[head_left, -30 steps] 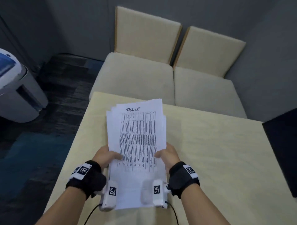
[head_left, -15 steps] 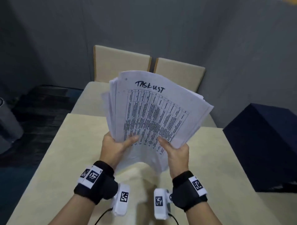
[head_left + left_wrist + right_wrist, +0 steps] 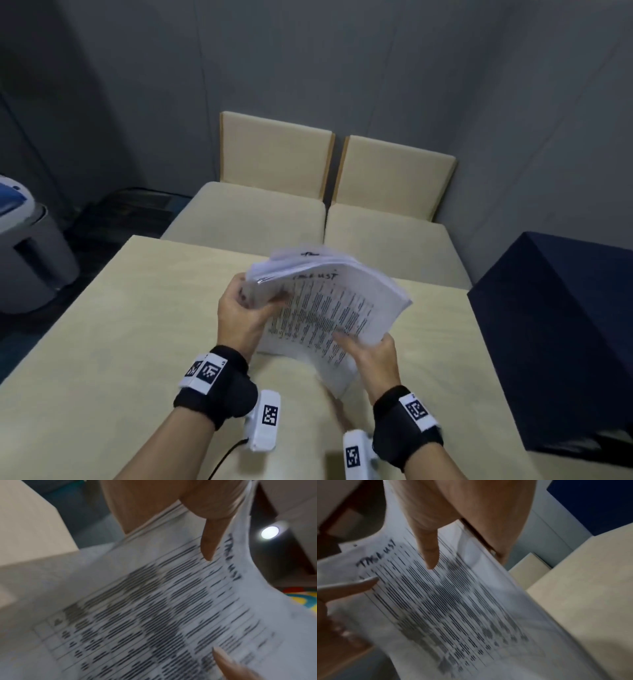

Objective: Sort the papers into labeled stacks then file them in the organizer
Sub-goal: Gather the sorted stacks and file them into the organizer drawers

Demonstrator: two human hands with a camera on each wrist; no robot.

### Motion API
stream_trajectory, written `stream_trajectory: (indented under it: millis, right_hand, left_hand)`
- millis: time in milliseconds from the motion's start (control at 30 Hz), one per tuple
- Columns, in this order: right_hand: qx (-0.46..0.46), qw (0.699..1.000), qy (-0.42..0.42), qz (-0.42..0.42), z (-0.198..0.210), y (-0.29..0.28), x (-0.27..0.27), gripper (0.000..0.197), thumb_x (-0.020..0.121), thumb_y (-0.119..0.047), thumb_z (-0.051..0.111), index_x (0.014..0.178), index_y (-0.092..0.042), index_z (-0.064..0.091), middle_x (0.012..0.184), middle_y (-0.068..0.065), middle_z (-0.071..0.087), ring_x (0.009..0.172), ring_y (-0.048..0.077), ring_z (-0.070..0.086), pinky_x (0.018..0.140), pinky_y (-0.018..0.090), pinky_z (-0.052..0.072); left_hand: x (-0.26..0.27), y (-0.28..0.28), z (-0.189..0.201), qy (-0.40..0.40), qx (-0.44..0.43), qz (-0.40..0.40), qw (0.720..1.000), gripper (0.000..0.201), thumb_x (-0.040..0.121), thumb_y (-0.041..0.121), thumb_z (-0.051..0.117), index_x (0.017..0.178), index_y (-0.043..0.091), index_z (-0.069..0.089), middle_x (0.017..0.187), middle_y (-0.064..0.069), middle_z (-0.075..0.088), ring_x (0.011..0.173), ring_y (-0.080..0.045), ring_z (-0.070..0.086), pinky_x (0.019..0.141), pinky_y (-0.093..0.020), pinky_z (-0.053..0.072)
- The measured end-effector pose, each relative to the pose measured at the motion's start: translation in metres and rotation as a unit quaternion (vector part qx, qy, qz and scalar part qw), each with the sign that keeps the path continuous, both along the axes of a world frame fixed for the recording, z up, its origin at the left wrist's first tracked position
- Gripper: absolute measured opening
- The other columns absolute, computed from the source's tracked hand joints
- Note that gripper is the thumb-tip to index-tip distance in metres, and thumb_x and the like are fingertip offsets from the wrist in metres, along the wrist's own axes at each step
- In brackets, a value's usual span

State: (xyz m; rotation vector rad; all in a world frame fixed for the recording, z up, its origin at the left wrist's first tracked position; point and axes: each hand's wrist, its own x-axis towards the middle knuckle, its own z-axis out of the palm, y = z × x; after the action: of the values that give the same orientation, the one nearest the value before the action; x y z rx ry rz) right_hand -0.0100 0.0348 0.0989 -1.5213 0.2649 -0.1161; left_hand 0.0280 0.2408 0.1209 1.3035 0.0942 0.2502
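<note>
A thick stack of white papers (image 3: 329,301) is held in the air above the beige table (image 3: 102,342), turned diagonally. Its top sheet is a printed table headed by a handwritten title that is blurred. My left hand (image 3: 239,315) grips the stack's upper left corner, thumb on top. My right hand (image 3: 370,353) holds the lower right edge, thumb across the print. In the left wrist view the papers (image 3: 154,608) fill the frame under my thumb. In the right wrist view the papers (image 3: 453,608) lie tilted over the table (image 3: 582,588).
A dark blue box (image 3: 561,329) stands on the table's right side. Two beige cushioned seats (image 3: 308,212) sit beyond the far edge against grey walls. A white and grey machine (image 3: 27,246) stands on the floor at the left.
The stack has been lowered from an upright fan in front of me and turned diagonally. My left hand has slid up to its top corner and my right hand to the lower edge.
</note>
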Motion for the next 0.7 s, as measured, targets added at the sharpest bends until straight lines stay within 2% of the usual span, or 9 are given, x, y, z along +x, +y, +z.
stream_trajectory:
  millis: [100,200,300,367,433,467,567,633,700]
  right_hand:
    - [0.013,0.998,0.036,0.047,-0.017,-0.013,-0.002,0.031,0.076,0.001,0.078,0.104,-0.010,0.071,0.100,0.005,0.076,0.095,0.023,0.072,0.084,0.036,0.057]
    - [0.018,0.994,0.066,0.086,-0.028,-0.017,0.003,0.034,0.075,0.007,0.076,0.105,-0.008,0.070,0.101,0.005,0.076,0.094,0.022,0.072,0.079,0.030,0.057]
    - [0.027,0.990,0.120,0.062,-0.048,-0.026,0.001,0.044,0.071,0.003,0.081,0.111,-0.006,0.065,0.109,0.010,0.073,0.092,0.018,0.071,0.069,0.021,0.056]
    - [0.032,0.986,0.163,0.007,-0.062,-0.039,-0.004,0.078,0.060,-0.019,0.094,0.125,-0.010,0.053,0.123,0.008,0.065,0.106,0.021,0.066,0.079,0.031,0.058]
    - [0.090,0.980,0.174,-0.028,-0.070,-0.050,-0.009,0.103,0.043,-0.043,0.098,0.130,-0.019,0.048,0.129,0.006,0.063,0.110,0.023,0.064,0.098,0.051,0.051]
    - [0.141,0.975,0.167,-0.036,-0.072,-0.053,-0.010,0.102,0.041,-0.047,0.097,0.127,-0.019,0.049,0.129,0.007,0.063,0.108,0.024,0.064,0.102,0.054,0.046]
    - [0.259,0.955,0.143,-0.018,-0.051,-0.049,-0.005,0.091,0.061,-0.041,0.088,0.137,-0.011,0.048,0.136,0.011,0.058,0.121,0.030,0.057,0.111,0.051,0.038]
    - [0.292,0.954,0.073,0.011,-0.024,-0.050,0.003,0.073,0.072,-0.029,0.083,0.134,-0.003,0.054,0.133,0.016,0.061,0.124,0.033,0.057,0.108,0.051,0.041]
    - [0.260,0.965,0.018,0.013,0.011,-0.051,0.012,0.043,0.086,-0.013,0.066,0.128,-0.005,0.060,0.128,0.014,0.065,0.119,0.030,0.062,0.101,0.047,0.049]
  left_hand:
    - [-0.004,-0.006,-0.013,0.019,0.026,-0.026,0.999,0.044,0.062,0.009,0.088,0.102,0.013,0.069,0.093,0.002,0.075,0.083,-0.012,0.068,0.072,-0.025,0.057]
    - [-0.002,-0.011,-0.016,0.033,0.040,-0.036,0.998,0.039,0.068,-0.007,0.081,0.094,0.019,0.071,0.086,0.010,0.076,0.079,-0.007,0.069,0.067,-0.018,0.055]
    - [0.004,-0.006,-0.017,0.071,0.007,-0.042,0.997,0.029,0.063,0.000,0.085,0.087,0.010,0.075,0.087,-0.004,0.076,0.082,-0.020,0.070,0.064,-0.026,0.057]
    - [0.006,-0.003,-0.014,0.079,-0.052,-0.032,0.995,0.024,0.064,0.002,0.083,0.086,0.008,0.076,0.092,-0.013,0.075,0.084,-0.028,0.070,0.064,-0.028,0.057]
    - [0.008,0.000,-0.006,0.061,-0.136,-0.032,0.988,0.033,0.073,0.001,0.073,0.105,0.006,0.071,0.106,-0.014,0.073,0.093,-0.026,0.070,0.072,-0.031,0.059]
    - [0.009,0.002,-0.003,0.051,-0.183,-0.049,0.981,0.040,0.077,0.002,0.067,0.117,0.005,0.065,0.115,-0.013,0.070,0.102,-0.025,0.069,0.080,-0.034,0.059]
    - [0.008,-0.003,-0.004,0.061,-0.279,-0.118,0.951,0.062,0.079,0.015,0.074,0.136,0.008,0.052,0.130,-0.012,0.062,0.119,-0.028,0.059,0.099,-0.047,0.049]
    - [0.008,-0.010,-0.009,0.087,-0.264,-0.128,0.952,0.075,0.067,0.021,0.085,0.135,0.011,0.054,0.129,-0.011,0.063,0.120,-0.029,0.058,0.100,-0.048,0.048]
    - [0.013,0.000,-0.003,0.075,-0.219,-0.068,0.970,0.090,0.054,0.027,0.092,0.133,0.007,0.055,0.127,-0.012,0.064,0.114,-0.027,0.062,0.096,-0.043,0.052]
